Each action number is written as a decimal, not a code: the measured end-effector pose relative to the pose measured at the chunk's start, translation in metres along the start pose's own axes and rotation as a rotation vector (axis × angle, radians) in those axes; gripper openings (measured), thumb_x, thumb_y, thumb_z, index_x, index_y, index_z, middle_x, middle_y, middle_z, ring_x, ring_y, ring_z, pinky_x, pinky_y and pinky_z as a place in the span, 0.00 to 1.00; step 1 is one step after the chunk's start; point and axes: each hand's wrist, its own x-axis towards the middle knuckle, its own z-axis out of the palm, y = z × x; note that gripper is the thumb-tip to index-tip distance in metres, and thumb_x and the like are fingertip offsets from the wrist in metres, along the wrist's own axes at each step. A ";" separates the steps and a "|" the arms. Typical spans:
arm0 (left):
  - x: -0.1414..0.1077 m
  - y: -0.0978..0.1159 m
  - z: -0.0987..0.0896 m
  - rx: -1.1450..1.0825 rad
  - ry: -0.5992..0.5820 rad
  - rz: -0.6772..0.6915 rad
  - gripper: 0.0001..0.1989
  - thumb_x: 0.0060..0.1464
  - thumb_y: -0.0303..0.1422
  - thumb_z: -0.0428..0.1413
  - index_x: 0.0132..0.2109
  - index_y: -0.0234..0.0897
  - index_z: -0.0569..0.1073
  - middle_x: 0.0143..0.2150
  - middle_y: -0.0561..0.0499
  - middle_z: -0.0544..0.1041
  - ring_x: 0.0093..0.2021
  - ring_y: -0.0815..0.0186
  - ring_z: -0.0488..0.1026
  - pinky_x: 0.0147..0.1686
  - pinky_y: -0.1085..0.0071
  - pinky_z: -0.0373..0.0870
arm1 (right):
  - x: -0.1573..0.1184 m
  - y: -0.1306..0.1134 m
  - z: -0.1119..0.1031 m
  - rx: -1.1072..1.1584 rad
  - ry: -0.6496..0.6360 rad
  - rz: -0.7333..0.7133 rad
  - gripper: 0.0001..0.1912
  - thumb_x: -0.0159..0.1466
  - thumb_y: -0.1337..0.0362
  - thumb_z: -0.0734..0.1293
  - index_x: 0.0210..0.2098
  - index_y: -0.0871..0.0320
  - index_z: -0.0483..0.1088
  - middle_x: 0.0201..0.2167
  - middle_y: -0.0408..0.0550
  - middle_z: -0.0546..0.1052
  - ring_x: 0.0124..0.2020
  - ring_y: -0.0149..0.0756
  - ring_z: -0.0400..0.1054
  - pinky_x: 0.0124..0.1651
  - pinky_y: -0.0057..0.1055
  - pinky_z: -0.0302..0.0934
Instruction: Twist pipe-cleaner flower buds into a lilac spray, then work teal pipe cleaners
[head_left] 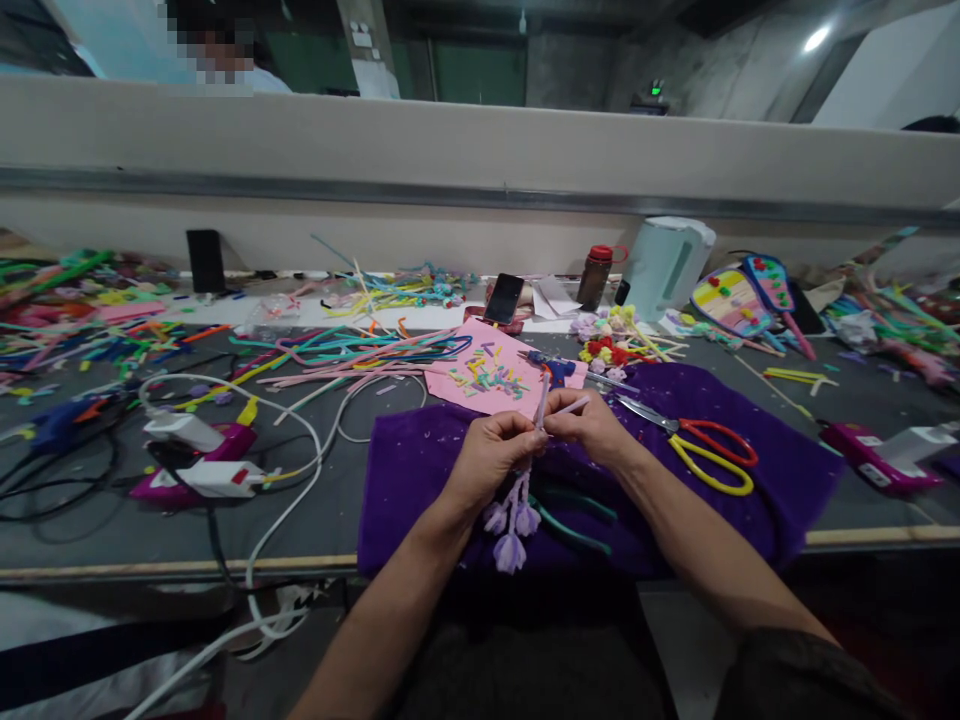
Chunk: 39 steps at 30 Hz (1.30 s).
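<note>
A dark grey table (337, 502) is stretching across the view before me. A purple cloth (416, 480) is covering its near edge, under my hands. Beyond, a pink sheet (448, 382) is lying flat, and a pale green kettle (666, 268) is standing farther back, to the right. My left hand (496, 448) is hovering above the cloth, thumb and fingertips pinching the stems of some pale purple flowers (510, 553). My right hand (589, 425) is working just beside it, thumb and forefinger pressing on a pale purple strip (571, 408) that is slanting up to the right. My fingers are hiding whether strip and stems are touching. Scissors (673, 429) with red and yellow handles are lying on the cloth to my right. Green-handled pliers (574, 537) are lying below my hands, their head disappearing behind the stems. The flowers are hanging, blossoms down, beneath my left hand. Tiny colourful snippets (491, 378) are dotting the pink sheet.
</note>
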 end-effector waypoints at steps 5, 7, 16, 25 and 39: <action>0.000 -0.003 -0.004 -0.118 -0.178 -0.129 0.11 0.41 0.36 0.59 0.25 0.31 0.70 0.19 0.53 0.72 0.14 0.79 0.57 0.14 0.80 0.47 | -0.001 0.005 -0.004 0.053 -0.087 -0.002 0.07 0.46 0.65 0.67 0.22 0.63 0.68 0.15 0.39 0.64 0.16 0.23 0.51 0.19 0.23 0.42; 0.000 -0.004 -0.006 -0.166 -0.295 -0.210 0.12 0.41 0.37 0.59 0.26 0.30 0.70 0.18 0.52 0.71 0.13 0.79 0.56 0.13 0.80 0.46 | -0.002 0.007 -0.005 0.066 -0.135 0.001 0.08 0.46 0.63 0.68 0.21 0.63 0.68 0.15 0.40 0.64 0.16 0.23 0.52 0.19 0.23 0.43; 0.002 -0.001 -0.002 -0.026 -0.046 -0.060 0.13 0.37 0.36 0.62 0.28 0.32 0.69 0.20 0.56 0.70 0.15 0.78 0.59 0.15 0.80 0.53 | -0.001 0.001 -0.003 -0.123 0.039 -0.048 0.04 0.47 0.68 0.67 0.22 0.62 0.68 0.16 0.40 0.67 0.18 0.25 0.57 0.22 0.23 0.49; 0.000 -0.001 -0.003 -0.060 -0.064 -0.067 0.12 0.40 0.37 0.60 0.26 0.31 0.69 0.22 0.54 0.72 0.15 0.79 0.59 0.16 0.80 0.52 | -0.001 0.000 -0.002 -0.040 0.023 -0.016 0.06 0.47 0.65 0.68 0.22 0.63 0.68 0.15 0.39 0.65 0.17 0.23 0.53 0.20 0.22 0.44; 0.002 -0.002 -0.004 -0.051 -0.038 -0.060 0.11 0.39 0.35 0.61 0.26 0.32 0.69 0.20 0.55 0.71 0.14 0.79 0.58 0.15 0.81 0.51 | -0.002 0.001 0.001 -0.138 0.079 -0.069 0.05 0.47 0.67 0.68 0.21 0.62 0.68 0.16 0.39 0.66 0.18 0.25 0.56 0.22 0.24 0.48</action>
